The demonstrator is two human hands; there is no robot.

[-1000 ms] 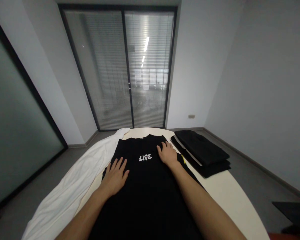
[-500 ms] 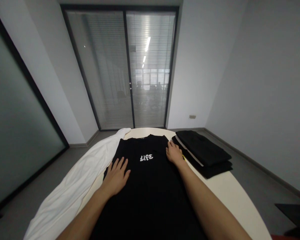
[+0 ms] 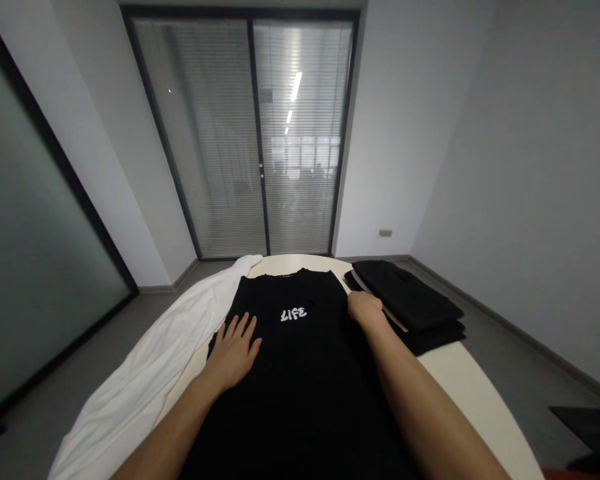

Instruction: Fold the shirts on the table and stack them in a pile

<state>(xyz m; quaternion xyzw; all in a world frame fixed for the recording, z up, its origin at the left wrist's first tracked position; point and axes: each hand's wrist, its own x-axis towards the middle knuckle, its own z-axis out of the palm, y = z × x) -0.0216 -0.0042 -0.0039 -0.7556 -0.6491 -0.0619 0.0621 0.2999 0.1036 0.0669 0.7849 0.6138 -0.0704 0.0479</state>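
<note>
A black T-shirt (image 3: pixel 290 373) with white lettering lies spread out over the table, its collar toward the far end. My left hand (image 3: pixel 231 352) rests flat on the shirt's left side, fingers spread. At the shirt's right edge, my right hand (image 3: pixel 365 308) has its fingers curled down, closed on the black cloth; the fingertips are hidden. Just beyond that hand sits a stack of folded dark garments (image 3: pixel 407 297), with a light strip showing between layers.
White cloth (image 3: pixel 145 353) drapes along the left edge of the rounded cream table (image 3: pixel 480 393). Past the table's far end stands a glass door (image 3: pixel 260 200) with blinds. A dark flat object (image 3: pixel 587 427) is low at the right.
My right hand has shifted right and slightly nearer, from lying on the shirt to curled fingers at its edge. The shirt's right side has moved slightly right. My left hand stays put.
</note>
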